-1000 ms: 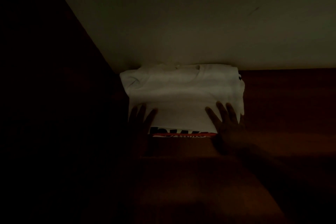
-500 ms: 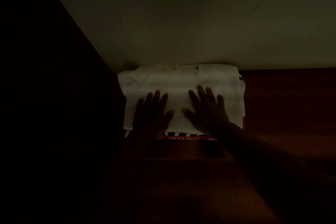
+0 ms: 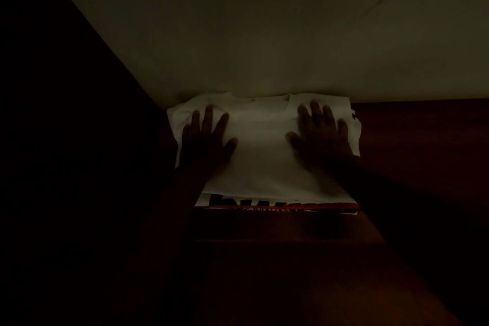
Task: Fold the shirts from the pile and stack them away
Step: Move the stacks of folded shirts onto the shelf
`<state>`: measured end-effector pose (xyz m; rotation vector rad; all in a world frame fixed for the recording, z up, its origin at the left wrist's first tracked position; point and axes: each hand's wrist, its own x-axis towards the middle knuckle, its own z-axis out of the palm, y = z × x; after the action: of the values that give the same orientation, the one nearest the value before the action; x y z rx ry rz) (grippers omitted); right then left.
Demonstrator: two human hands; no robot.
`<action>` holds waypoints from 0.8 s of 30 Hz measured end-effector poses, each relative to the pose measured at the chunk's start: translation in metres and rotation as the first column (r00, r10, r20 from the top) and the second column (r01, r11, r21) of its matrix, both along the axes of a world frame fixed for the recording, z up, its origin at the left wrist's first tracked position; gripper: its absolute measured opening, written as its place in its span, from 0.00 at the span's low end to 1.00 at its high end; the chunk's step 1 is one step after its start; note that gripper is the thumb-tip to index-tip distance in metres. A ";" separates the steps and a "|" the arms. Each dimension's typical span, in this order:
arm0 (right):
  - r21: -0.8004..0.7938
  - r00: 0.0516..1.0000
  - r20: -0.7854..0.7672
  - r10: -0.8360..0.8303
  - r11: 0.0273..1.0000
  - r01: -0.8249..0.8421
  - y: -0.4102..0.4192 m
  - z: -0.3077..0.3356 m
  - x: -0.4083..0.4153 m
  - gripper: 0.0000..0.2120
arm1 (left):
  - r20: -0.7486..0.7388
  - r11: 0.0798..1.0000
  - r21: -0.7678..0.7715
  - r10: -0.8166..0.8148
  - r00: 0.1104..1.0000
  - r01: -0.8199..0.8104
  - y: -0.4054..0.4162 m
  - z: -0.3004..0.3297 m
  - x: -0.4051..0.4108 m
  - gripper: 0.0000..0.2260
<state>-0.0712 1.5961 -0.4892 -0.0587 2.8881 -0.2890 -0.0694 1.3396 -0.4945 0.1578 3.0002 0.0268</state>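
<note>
Very dim scene. Pale wall [image 3: 264, 21] fills the upper frame; dark panel [image 3: 66, 140] takes the left side; reddish-brown wooden surface [image 3: 423, 153] runs across the lower and right frame.

Folded white shirt [image 3: 262, 151] lies at centre frame, collar edge against the wall's base, left edge close to the dark panel. It tops a stack: below its near edge show a white layer with black lettering [image 3: 225, 200] and a red strip [image 3: 317, 206].

Left hand [image 3: 205, 140]: flat on the shirt's left part, fingers spread and straight. Right hand [image 3: 321, 135]: flat on the right part, likewise spread.

Versus 0.5 s ago: hands were side by side mid-shirt; now apart and nearer the collar. Shirt position unchanged
</note>
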 end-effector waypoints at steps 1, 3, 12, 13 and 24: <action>0.002 0.999 0.046 0.010 1.000 -0.010 0.004 -0.001 -0.004 0.34 | 0.045 1.000 -0.013 0.012 0.999 -0.012 0.000 -0.001 -0.006 0.35; 0.006 0.995 0.093 0.030 1.000 -0.030 0.013 -0.002 -0.007 0.34 | 0.123 0.999 0.005 0.046 0.991 -0.046 -0.002 -0.002 -0.014 0.32; -0.077 0.999 0.043 0.021 0.997 -0.017 -0.001 0.029 0.000 0.32 | 0.122 0.988 0.123 0.081 0.989 -0.096 0.003 0.030 -0.013 0.32; -0.092 0.999 0.035 0.010 0.996 -0.006 -0.002 0.036 0.005 0.32 | 0.109 0.984 0.147 0.090 0.990 -0.105 0.005 0.037 -0.007 0.29; -0.207 0.991 0.008 -0.131 0.970 0.129 -0.020 0.174 0.100 0.31 | 0.130 0.911 0.399 0.057 0.990 -0.105 0.024 0.180 0.074 0.27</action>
<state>0.0288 1.5757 -0.3153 0.0946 2.8609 -0.6149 0.0047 1.3635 -0.3150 0.0681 2.8408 0.6469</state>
